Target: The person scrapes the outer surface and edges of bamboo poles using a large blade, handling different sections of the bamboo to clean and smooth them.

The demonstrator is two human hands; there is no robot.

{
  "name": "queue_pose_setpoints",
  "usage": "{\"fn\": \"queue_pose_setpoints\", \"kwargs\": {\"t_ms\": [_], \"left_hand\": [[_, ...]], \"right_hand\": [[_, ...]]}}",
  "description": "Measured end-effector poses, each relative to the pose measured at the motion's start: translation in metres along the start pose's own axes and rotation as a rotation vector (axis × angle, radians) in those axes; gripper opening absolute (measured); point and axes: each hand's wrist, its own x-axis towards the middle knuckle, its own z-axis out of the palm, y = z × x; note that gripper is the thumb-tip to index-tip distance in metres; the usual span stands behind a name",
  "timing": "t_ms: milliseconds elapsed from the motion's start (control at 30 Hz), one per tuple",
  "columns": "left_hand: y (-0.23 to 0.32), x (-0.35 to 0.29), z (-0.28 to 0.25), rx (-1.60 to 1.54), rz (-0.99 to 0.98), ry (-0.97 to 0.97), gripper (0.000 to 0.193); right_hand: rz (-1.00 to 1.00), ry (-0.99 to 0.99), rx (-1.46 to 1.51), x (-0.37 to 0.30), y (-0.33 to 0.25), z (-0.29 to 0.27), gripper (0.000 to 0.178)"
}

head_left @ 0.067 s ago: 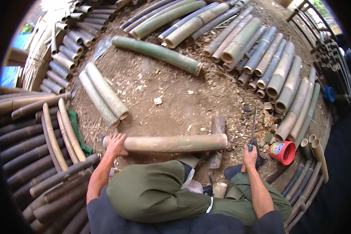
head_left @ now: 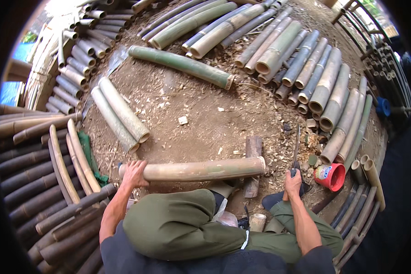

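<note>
A thick pale bamboo pole (head_left: 201, 169) lies crosswise in front of my knees. My left hand (head_left: 135, 173) is wrapped over its left end, fingers on top. The pole's right end rests on a short dark wooden block (head_left: 253, 150). Off to the right, my right hand (head_left: 292, 183) is closed round the handle of a machete (head_left: 297, 146). The long blade points up and away from me, apart from the pole. Beside that hand a red plastic bucket (head_left: 336, 177) lies tipped, its mouth to the right.
Two pale bamboo lengths (head_left: 123, 111) lie on the dirt at left, and a green one (head_left: 182, 65) lies farther off. Cut bamboo rows (head_left: 324, 86) line the right. Dark poles (head_left: 32, 178) are stacked at left. Wood chips (head_left: 182, 120) litter the ground.
My left hand and the pole's left end sit slightly lower. The view has shifted a little; my right hand keeps its hold on the machete.
</note>
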Motion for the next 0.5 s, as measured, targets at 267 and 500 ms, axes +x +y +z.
{"fn": "queue_pose_setpoints", "kwargs": {"t_ms": [267,500], "left_hand": [[-0.004,-0.057,-0.071,-0.047,-0.099,0.142,0.081],[-0.015,-0.054,-0.178,0.064,-0.389,0.204,0.077]], "right_hand": [[-0.252,0.033,0.006,0.031,-0.055,-0.006,0.034],[-0.392,-0.097,0.233,0.062,-0.176,-0.003,0.033]]}}
